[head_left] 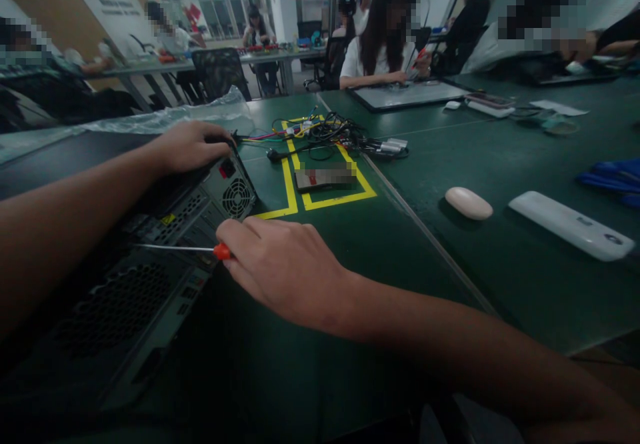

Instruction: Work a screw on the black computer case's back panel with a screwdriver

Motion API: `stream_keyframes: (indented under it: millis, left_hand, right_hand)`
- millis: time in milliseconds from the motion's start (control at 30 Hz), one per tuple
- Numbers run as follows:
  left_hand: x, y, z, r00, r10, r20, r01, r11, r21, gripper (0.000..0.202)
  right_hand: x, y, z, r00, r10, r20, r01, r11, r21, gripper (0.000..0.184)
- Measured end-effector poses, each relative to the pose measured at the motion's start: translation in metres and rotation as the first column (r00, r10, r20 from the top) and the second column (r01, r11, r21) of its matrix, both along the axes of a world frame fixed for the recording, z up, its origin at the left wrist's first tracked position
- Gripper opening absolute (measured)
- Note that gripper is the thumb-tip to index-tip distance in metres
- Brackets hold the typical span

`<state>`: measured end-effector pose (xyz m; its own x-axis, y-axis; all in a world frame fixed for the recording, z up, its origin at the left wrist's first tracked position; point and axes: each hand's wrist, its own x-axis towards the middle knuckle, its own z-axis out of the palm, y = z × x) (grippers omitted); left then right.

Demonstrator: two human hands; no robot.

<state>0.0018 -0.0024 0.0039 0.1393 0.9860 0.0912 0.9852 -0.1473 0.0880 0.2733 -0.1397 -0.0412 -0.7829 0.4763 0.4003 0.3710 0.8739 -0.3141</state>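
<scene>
One screwdriver (220,251) — near-horizontal, pointing left, clamped by right hand (285,269), left hand (189,145) — grip unclear

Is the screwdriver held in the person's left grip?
No, the right grip holds the screwdriver by its orange handle, while the left grip rests on the computer case.

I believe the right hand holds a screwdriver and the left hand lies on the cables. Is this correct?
Not quite: the head view shows the left hand on the case, not the cables. The right hand does hold a screwdriver.
</scene>
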Motion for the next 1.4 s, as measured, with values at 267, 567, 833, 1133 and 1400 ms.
stream_keyframes:
  millis: [267,567,833,1133,1400]
  left_hand:
    - [-0.006,0.005,-0.004,0.999,-0.02,0.036,0.019,1.0,0.014,0.072]
    - [-0.002,0.002,-0.001,1.0,-0.005,0.015,0.005,1.0,0.0,0.074]
    - [0.0,0.0,-0.001,0.999,0.014,0.034,-0.014,1.0,0.0,0.069]
    - [-0.001,0.001,-0.001,1.0,-0.006,0.011,0.005,1.0,0.015,0.07]
    - [0.002,-0.001,0.0,1.0,-0.015,0.011,0.015,1.0,0.006,0.078]
  right_hand:
    - [-0.001,-0.002,-0.004,1.0,-0.021,0.014,0.021,0.998,0.059,0.023]
    - [-0.001,-0.003,0.002,0.999,-0.052,0.011,0.051,0.997,0.064,0.027]
    - [-0.002,-0.005,0.004,0.999,-0.044,0.024,0.044,0.999,0.01,0.034]
    - [0.0,-0.002,-0.005,1.0,-0.007,-0.006,0.008,0.99,0.139,0.031]
    - [-0.001,-0.002,-0.006,0.999,-0.034,-0.011,0.036,0.985,0.171,0.025]
